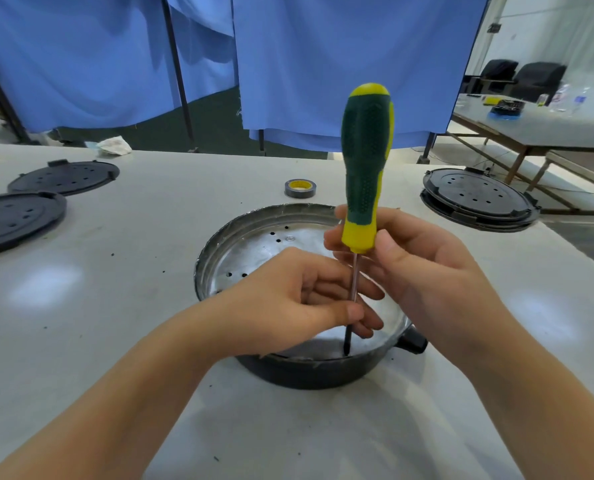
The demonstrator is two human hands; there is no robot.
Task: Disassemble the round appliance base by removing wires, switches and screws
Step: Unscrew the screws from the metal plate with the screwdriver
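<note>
The round appliance base [254,244] sits in the middle of the white table, with a silver perforated inside and a black outer shell. A green and yellow screwdriver [366,161] stands upright in it, its tip down at the near inner rim. My right hand [423,268] grips the yellow lower end of the handle. My left hand [302,303] pinches the metal shaft just above the tip. The screw under the tip is hidden.
Two black round perforated covers [63,176] [15,218] lie at the far left, and a stack of them [479,199] at the right. A roll of black tape [300,188] lies behind the base. Blue curtains hang at the back; another table stands at the far right.
</note>
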